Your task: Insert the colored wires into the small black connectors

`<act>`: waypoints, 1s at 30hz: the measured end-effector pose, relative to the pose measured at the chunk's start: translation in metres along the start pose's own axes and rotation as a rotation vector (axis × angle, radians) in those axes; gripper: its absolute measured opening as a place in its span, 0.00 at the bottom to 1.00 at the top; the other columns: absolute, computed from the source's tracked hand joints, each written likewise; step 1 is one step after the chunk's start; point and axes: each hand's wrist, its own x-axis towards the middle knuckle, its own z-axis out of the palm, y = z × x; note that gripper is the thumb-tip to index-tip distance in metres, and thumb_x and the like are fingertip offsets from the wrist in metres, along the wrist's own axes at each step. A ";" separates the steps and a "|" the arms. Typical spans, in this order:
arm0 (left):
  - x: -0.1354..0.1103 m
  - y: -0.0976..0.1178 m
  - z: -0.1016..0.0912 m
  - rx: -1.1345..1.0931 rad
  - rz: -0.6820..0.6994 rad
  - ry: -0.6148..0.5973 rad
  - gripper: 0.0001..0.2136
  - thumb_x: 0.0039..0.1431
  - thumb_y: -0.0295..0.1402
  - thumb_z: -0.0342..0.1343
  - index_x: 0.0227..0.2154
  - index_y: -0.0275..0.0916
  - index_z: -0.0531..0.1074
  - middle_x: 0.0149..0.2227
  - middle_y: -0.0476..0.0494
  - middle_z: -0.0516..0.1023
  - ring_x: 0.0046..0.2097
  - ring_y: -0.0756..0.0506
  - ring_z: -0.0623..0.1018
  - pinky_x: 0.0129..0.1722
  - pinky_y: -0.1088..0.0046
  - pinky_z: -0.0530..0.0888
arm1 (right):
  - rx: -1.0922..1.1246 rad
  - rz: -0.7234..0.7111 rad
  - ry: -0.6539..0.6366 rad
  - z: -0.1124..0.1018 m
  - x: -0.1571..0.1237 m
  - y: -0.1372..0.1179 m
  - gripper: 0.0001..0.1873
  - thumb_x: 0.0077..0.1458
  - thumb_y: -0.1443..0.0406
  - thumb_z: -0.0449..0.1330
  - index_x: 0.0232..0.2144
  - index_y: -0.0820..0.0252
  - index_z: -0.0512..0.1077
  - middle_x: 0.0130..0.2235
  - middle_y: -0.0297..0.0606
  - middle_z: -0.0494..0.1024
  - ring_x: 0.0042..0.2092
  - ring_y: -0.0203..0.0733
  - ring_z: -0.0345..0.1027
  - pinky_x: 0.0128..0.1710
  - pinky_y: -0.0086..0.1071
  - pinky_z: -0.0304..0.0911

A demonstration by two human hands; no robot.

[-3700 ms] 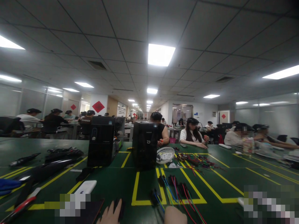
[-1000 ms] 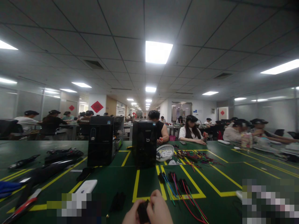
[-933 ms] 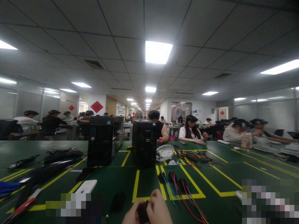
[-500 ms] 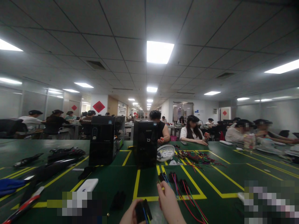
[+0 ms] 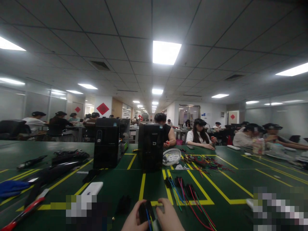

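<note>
At the front edge of the green table, my left hand [image 5: 135, 218] is closed around a black block [image 5: 145, 212] with blue and yellow-green wires running out toward me. My right hand [image 5: 169, 216] is right beside the block, its thumb and fingers curled together. What its fingertips hold, if anything, is too small to make out. Ahead of my right hand lie several black blocks [image 5: 179, 182] with blue, red and green wires [image 5: 196, 208]. Left of my hands rests a dark black piece [image 5: 124, 204], and near it a tiny brass-coloured part [image 5: 113, 218].
Two black computer towers [image 5: 107, 144] [image 5: 151, 147] stand ahead. Behind the right one are a white basket [image 5: 172, 156] and a heap of coloured wires [image 5: 204, 161]. On the left lie red-handled cutters [image 5: 31, 207], a blue glove [image 5: 13, 188] and a white box [image 5: 93, 188]. People sit across the table.
My right hand has come down from beside the wired blocks to the black block in my left hand. Its fingers, raised in a pinch before, are now low beside that block.
</note>
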 end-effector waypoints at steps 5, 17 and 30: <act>0.002 -0.005 0.004 0.033 0.058 0.058 0.24 0.33 0.30 0.61 0.38 0.39 0.64 0.41 0.38 0.73 0.45 0.39 0.71 0.45 0.65 0.66 | -0.010 -0.175 0.002 -0.003 -0.008 -0.021 0.07 0.45 0.68 0.50 0.25 0.60 0.68 0.31 0.37 0.70 0.36 0.39 0.64 0.36 0.26 0.57; -0.004 0.008 0.008 0.755 0.075 0.138 0.25 0.39 0.30 0.53 0.46 0.39 0.62 0.41 0.41 0.74 0.43 0.42 0.73 0.41 0.74 0.66 | -0.349 -0.186 0.070 0.012 -0.011 -0.021 0.06 0.43 0.71 0.51 0.22 0.58 0.66 0.28 0.35 0.69 0.32 0.39 0.63 0.31 0.28 0.54; -0.009 0.025 0.021 1.040 -0.030 0.130 0.23 0.41 0.32 0.49 0.45 0.39 0.61 0.35 0.41 0.77 0.36 0.44 0.75 0.30 0.76 0.66 | -0.451 -0.197 0.082 0.014 -0.013 -0.024 0.08 0.46 0.71 0.49 0.26 0.60 0.68 0.30 0.40 0.71 0.34 0.43 0.64 0.33 0.32 0.56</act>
